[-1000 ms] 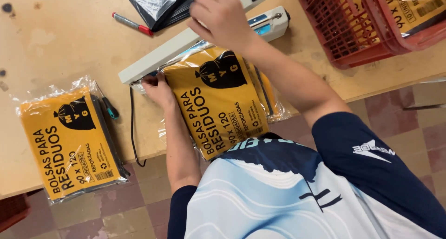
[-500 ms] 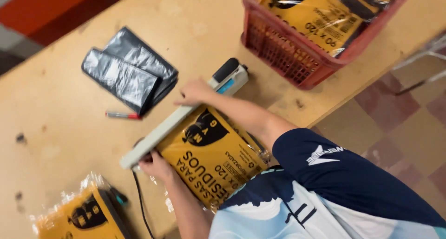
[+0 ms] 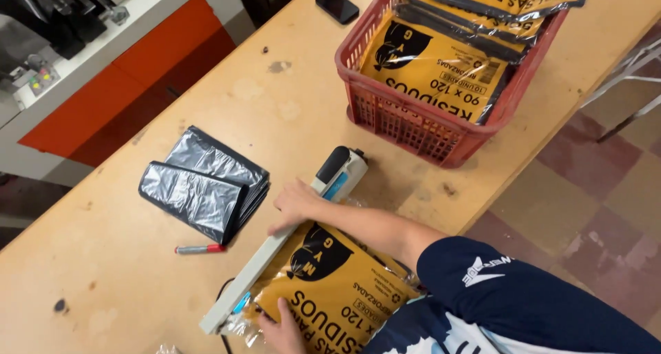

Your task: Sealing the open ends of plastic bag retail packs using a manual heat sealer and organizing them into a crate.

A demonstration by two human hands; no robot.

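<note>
A yellow packet of bags in clear wrap [image 3: 330,285] lies at the near table edge with its open end under the long arm of a white heat sealer [image 3: 265,261]. My right hand [image 3: 295,204] rests on top of that arm near its hinge and presses it down. At the bottom of the view, my left hand [image 3: 281,332] holds the packet's near corner by the sealer's tip. The sealer's dark handle and blue-marked body [image 3: 339,169] lie just beyond my right hand.
A red plastic crate [image 3: 413,123] full of the same yellow packets stands at the far right. Folded grey plastic bags [image 3: 203,185] lie to the left, with a red marker [image 3: 198,249] beside them. A black phone [image 3: 337,6] lies at the back. Tiled floor is on the right.
The view has swung up and to the right, bringing the crate, phone and grey bags fully into sight. Both hands stay on the sealer and the packet.
</note>
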